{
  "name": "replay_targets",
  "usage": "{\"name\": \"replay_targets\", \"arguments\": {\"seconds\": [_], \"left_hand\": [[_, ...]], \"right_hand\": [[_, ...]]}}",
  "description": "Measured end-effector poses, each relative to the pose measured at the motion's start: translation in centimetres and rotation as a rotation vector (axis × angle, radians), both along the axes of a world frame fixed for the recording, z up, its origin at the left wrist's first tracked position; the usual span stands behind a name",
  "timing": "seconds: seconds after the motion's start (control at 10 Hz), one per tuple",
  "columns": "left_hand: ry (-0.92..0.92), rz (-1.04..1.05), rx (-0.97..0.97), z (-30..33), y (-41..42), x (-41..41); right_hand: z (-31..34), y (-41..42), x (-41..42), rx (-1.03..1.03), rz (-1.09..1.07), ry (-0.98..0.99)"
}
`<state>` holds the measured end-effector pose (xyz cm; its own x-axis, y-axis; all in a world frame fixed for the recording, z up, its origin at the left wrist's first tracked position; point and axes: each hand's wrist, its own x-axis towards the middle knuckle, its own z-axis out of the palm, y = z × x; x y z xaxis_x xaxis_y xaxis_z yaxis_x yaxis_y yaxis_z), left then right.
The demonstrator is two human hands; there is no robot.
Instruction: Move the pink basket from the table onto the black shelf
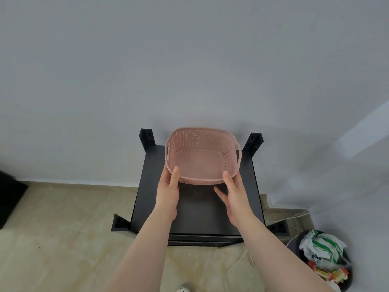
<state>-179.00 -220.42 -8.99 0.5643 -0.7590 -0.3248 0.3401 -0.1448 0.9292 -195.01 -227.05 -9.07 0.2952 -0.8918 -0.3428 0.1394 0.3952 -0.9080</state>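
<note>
The pink basket (pixel 201 159) is a perforated plastic tub with side handles, empty inside. It sits over the far half of the black shelf (pixel 195 211), close to the wall. My left hand (pixel 168 192) grips its near left rim, thumb over the edge. My right hand (pixel 233 194) holds the near right rim the same way, its fingers spread underneath. A shadow shows under the basket's near edge, and I cannot tell whether it rests on the shelf top or hovers just above it.
Four black corner posts (pixel 147 138) stick up around the shelf top. A white wall stands behind. A bin full of rubbish (pixel 324 260) and white cables (pixel 282 218) lie on the floor at the right. A dark piece of furniture (pixel 8 199) is at the left edge.
</note>
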Motion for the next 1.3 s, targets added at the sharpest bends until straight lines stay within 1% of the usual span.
{"name": "replay_targets", "arguments": {"seconds": [0.6, 0.9, 1.0, 1.3], "left_hand": [[-0.061, -0.042, 0.018, 0.5, -0.2, 0.4], [-0.058, 0.001, 0.052, 0.7, -0.3, 0.1], [-0.053, 0.013, 0.032, 0.8, -0.3, 0.0], [-0.052, 0.026, 0.060, 0.3, 0.4, 1.0]], "right_hand": [[0.8, -0.3, -0.1, 0.022, 0.022, 0.041], [0.9, -0.4, 0.1, 0.001, 0.046, 0.102], [1.0, -0.2, 0.0, 0.000, 0.054, 0.106], [1.4, -0.2, -0.4, 0.003, 0.028, 0.052]]}}
